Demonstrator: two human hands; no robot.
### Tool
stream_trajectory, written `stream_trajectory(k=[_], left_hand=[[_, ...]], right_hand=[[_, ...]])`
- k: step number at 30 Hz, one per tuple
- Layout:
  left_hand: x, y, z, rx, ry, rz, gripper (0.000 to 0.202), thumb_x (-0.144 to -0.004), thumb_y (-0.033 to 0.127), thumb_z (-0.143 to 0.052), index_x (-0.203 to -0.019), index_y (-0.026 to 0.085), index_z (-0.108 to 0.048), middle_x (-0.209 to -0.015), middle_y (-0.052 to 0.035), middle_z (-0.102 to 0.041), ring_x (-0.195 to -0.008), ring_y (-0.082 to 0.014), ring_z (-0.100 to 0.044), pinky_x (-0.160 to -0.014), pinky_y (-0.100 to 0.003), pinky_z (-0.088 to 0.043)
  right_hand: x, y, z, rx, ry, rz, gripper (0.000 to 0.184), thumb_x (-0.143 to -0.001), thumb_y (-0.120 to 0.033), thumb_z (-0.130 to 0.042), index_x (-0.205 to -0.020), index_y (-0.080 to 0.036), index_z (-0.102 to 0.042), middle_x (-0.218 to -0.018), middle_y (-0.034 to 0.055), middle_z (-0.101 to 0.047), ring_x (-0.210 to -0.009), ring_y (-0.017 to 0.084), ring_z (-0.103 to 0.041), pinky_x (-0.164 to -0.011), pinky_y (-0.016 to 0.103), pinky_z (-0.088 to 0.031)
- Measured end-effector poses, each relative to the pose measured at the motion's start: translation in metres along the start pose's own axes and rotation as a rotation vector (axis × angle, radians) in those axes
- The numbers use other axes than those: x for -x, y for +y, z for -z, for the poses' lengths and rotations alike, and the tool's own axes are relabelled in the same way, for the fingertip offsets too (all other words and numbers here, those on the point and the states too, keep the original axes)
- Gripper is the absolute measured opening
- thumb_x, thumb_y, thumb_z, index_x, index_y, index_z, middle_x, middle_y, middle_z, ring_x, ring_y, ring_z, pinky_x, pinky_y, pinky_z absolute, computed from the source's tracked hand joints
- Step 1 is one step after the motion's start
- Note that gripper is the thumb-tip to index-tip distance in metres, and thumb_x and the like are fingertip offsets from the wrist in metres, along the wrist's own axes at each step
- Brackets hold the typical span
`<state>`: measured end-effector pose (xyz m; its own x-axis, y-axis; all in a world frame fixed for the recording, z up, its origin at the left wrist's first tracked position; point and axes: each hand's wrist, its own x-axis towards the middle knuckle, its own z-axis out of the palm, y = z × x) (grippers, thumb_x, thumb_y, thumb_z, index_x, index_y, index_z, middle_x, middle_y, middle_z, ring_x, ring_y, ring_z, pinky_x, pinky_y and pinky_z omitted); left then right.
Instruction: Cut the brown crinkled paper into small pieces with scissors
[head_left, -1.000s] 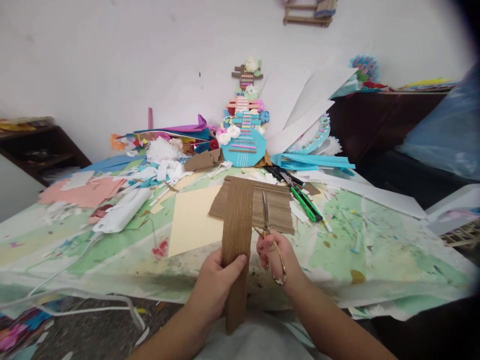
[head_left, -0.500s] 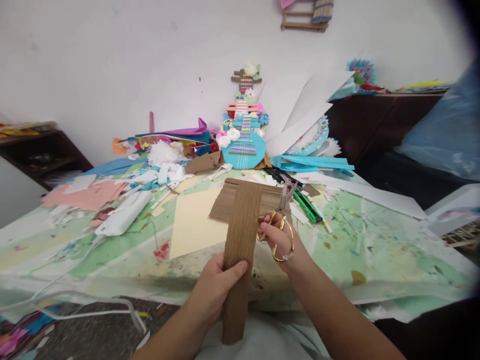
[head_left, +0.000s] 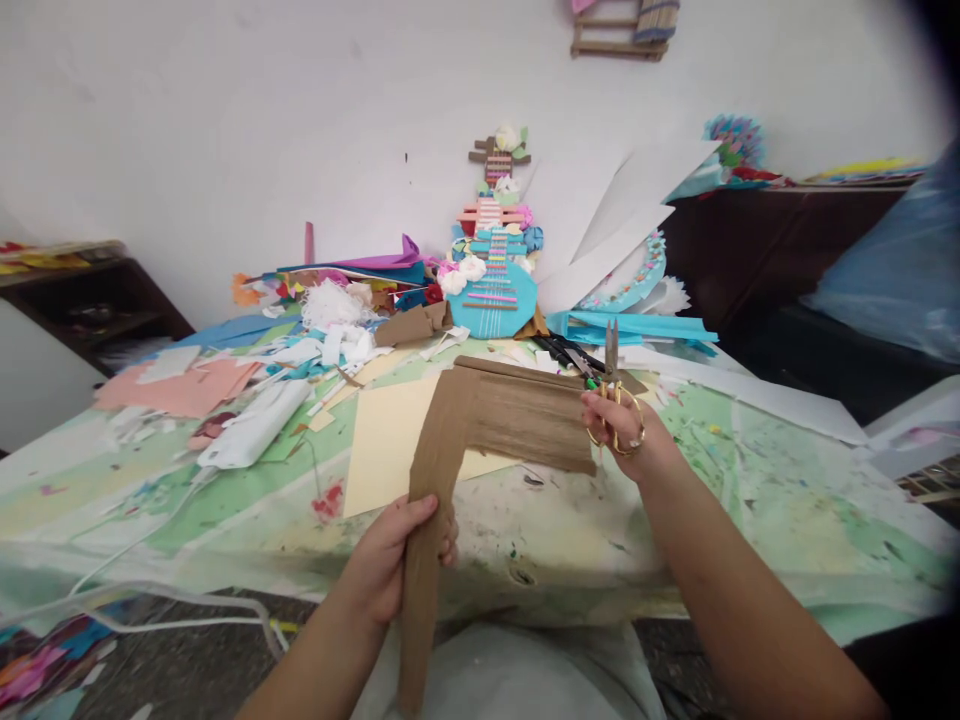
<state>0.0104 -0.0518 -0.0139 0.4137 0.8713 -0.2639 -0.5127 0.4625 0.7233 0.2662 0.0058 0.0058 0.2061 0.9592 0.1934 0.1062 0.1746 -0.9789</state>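
My left hand (head_left: 397, 550) is closed around a long strip of brown crepe paper (head_left: 439, 440), thumb on top, its lower end hanging past the table edge toward my lap. In my right hand (head_left: 634, 430) is a pair of gold-handled scissors (head_left: 613, 350), fingers through the loops and blades pointing up and away. Between the hands lies a wider piece of brown crepe paper (head_left: 532, 415) on the table. Its left side is overlapped by the strip's far end. A cream sheet of paper (head_left: 382, 430) rests partly beneath the brown paper.
A blue paper instrument with flowers (head_left: 495, 300) leans at the wall. White power strip (head_left: 255, 425) and paper scraps (head_left: 337, 330) lie left; its cable (head_left: 135, 550) runs off the front. Black pens (head_left: 559, 350) lie behind the scissors. White paper sheets (head_left: 750, 395) are at right.
My left hand has moved left with the strip, which now bends and tilts. My right hand has moved right with the scissors, uncovering more of the wider brown piece.
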Motion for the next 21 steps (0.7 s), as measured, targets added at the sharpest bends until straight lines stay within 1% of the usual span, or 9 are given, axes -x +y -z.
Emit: stream_trajectory(k=[3, 7, 8, 10, 13, 16, 18, 19, 21], left_hand=[[-0.003, 0.007, 0.007, 0.058, 0.009, -0.048, 0.015, -0.065, 0.02, -0.058, -0.054, 0.011, -0.051, -0.049, 0.0014, -0.045, -0.044, -0.0071, -0.042, -0.041, -0.019, -0.034], [-0.007, 0.02, 0.014, 0.047, 0.088, -0.011, 0.014, -0.068, 0.02, -0.052, -0.06, 0.009, -0.055, -0.051, -0.0006, -0.047, -0.045, -0.008, -0.044, -0.043, -0.02, -0.036], [-0.007, 0.022, 0.014, 0.047, 0.1, 0.004, 0.014, -0.068, 0.02, -0.051, -0.061, 0.009, -0.056, -0.051, -0.001, -0.048, -0.045, -0.0082, -0.044, -0.043, -0.02, -0.036], [-0.009, 0.024, 0.015, 0.066, 0.077, 0.017, 0.014, -0.068, 0.02, -0.051, -0.061, 0.009, -0.056, -0.05, -0.0007, -0.047, -0.043, -0.0081, -0.043, -0.041, -0.02, -0.035], [-0.012, 0.02, 0.012, 0.09, -0.054, 0.05, 0.015, -0.066, 0.022, -0.051, -0.058, 0.01, -0.055, -0.046, 0.0004, -0.044, -0.039, -0.0073, -0.041, -0.037, -0.019, -0.033], [-0.015, 0.011, 0.008, 0.11, -0.231, 0.08, 0.018, -0.066, 0.024, -0.051, -0.054, 0.011, -0.054, -0.042, 0.0015, -0.04, -0.035, -0.0071, -0.039, -0.035, -0.019, -0.032], [-0.015, 0.005, 0.005, 0.142, -0.33, 0.088, 0.02, -0.067, 0.025, -0.049, -0.052, 0.012, -0.054, -0.04, 0.0021, -0.037, -0.033, -0.0073, -0.038, -0.032, -0.018, -0.032], [-0.014, 0.002, 0.003, 0.161, -0.361, 0.096, 0.021, -0.067, 0.025, -0.049, -0.052, 0.013, -0.054, -0.039, 0.0023, -0.036, -0.032, -0.0073, -0.037, -0.03, -0.018, -0.031], [-0.011, -0.003, 0.002, 0.197, -0.39, 0.121, 0.023, -0.068, 0.026, -0.047, -0.051, 0.013, -0.054, -0.038, 0.0023, -0.035, -0.031, -0.0073, -0.035, -0.028, -0.018, -0.031]], right_hand=[[-0.01, 0.001, 0.015, 0.118, -0.002, -0.002, 0.019, -0.063, -0.035, -0.06, -0.068, -0.018, -0.054, -0.052, -0.0029, -0.049, -0.041, 0.008, -0.036, -0.041, 0.024, -0.025], [-0.023, -0.006, 0.036, 0.272, 0.039, 0.099, 0.029, -0.042, -0.019, -0.074, -0.06, -0.019, -0.052, -0.053, -0.0041, -0.042, -0.053, 0.009, -0.039, -0.047, 0.024, -0.022], [-0.024, -0.01, 0.039, 0.282, 0.031, 0.122, 0.03, -0.042, -0.019, -0.074, -0.06, -0.019, -0.051, -0.054, -0.004, -0.042, -0.054, 0.01, -0.039, -0.048, 0.025, -0.022], [-0.022, -0.018, 0.037, 0.261, -0.015, 0.149, 0.025, -0.049, -0.023, -0.071, -0.062, -0.02, -0.049, -0.055, -0.0036, -0.043, -0.055, 0.01, -0.041, -0.049, 0.026, -0.025], [-0.012, -0.022, 0.009, 0.12, -0.111, 0.207, 0.022, -0.064, -0.033, -0.057, -0.067, -0.022, -0.038, -0.065, -0.0038, -0.05, -0.06, 0.01, -0.047, -0.057, 0.027, -0.034], [-0.001, -0.013, -0.036, 0.037, -0.224, 0.211, 0.031, -0.06, -0.029, -0.062, -0.067, -0.022, -0.032, -0.085, 0.0006, -0.058, -0.07, 0.012, -0.051, -0.065, 0.03, -0.039], [0.003, -0.006, -0.064, -0.064, -0.28, 0.16, 0.035, -0.057, -0.026, -0.065, -0.071, -0.022, -0.033, -0.096, 0.0032, -0.056, -0.079, 0.013, -0.051, -0.071, 0.032, -0.039], [0.004, -0.003, -0.075, -0.111, -0.287, 0.152, 0.036, -0.056, -0.025, -0.066, -0.072, -0.022, -0.033, -0.098, 0.0033, -0.054, -0.083, 0.014, -0.05, -0.073, 0.032, -0.039], [0.007, -0.002, -0.091, -0.191, -0.307, 0.113, 0.038, -0.054, -0.025, -0.067, -0.07, -0.022, -0.033, -0.085, 0.0001, -0.054, -0.077, 0.013, -0.05, -0.069, 0.029, -0.039]])
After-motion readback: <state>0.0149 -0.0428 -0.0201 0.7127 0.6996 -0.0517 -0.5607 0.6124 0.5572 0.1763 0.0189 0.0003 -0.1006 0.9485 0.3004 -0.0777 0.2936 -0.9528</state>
